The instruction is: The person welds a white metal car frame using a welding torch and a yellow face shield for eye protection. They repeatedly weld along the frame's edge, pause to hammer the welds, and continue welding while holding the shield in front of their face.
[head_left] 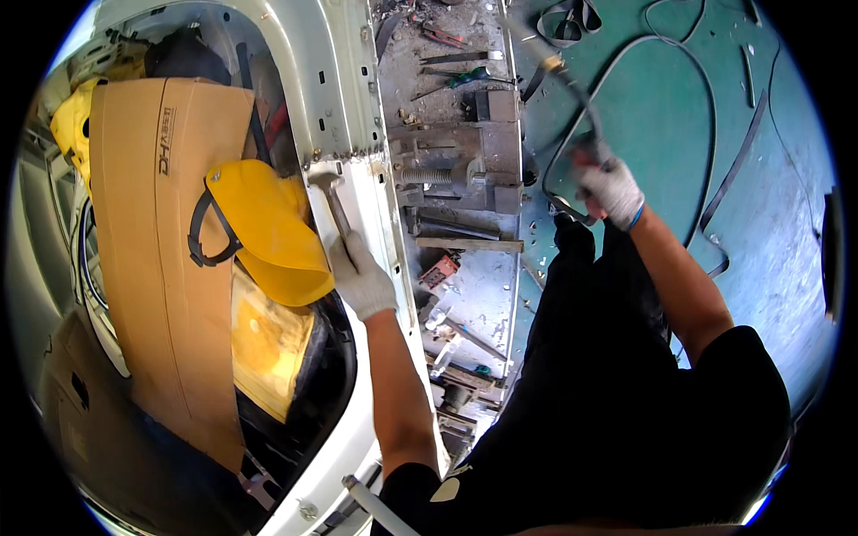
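Note:
My left hand (364,279), in a pale work glove, grips the handle of a small hammer (339,211). The hammer's head rests against or just above the white metal body frame (362,192) of a vehicle. Over to the right, my gloved right hand (611,189) is closed around what looks like a welding torch (581,103), smeared by motion. Its neck reaches up toward the bench, with a brass-coloured tip. Left of the hammer, a yellow welding mask (268,228) with a black headband leans on a cardboard sheet (134,241).
A cluttered metal workbench (478,313) runs between the vehicle and me, carrying a vise (465,161), pliers (444,36), a green-handled screwdriver (467,77) and metal scraps. A dark hose (712,116) loops across the green floor (661,98). A grey tube (375,507) juts in below.

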The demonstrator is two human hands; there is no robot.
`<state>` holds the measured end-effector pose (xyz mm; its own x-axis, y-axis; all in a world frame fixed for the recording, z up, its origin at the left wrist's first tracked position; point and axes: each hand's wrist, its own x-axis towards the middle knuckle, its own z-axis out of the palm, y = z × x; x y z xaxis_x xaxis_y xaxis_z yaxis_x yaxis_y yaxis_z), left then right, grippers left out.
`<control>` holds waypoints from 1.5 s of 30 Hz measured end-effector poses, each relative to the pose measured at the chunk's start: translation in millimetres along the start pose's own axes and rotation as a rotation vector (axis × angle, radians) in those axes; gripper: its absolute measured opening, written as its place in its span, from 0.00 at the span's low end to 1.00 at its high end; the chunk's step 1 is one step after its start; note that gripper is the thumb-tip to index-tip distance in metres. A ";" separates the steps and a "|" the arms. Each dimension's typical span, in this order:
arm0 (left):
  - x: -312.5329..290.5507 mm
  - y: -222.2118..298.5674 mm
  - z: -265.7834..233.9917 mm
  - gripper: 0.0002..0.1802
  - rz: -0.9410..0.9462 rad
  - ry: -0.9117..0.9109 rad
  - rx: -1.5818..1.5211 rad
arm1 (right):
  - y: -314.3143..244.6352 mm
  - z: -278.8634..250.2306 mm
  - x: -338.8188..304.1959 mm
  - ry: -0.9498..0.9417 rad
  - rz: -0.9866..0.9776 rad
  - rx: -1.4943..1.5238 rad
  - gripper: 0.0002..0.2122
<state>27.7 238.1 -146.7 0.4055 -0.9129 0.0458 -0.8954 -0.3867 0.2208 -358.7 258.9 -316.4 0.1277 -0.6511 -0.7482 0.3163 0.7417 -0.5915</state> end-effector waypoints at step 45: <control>-99.5 -105.6 -18.9 0.14 -0.101 -0.007 -0.227 | 40.2 219.7 0.7 -0.379 -0.235 -0.372 0.15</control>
<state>85.4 372.2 -156.2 0.4886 -0.8725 0.0058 -0.7861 -0.4373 0.4369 -139.4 252.9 -274.6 0.4437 -0.7662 -0.4648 0.0340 0.5327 -0.8456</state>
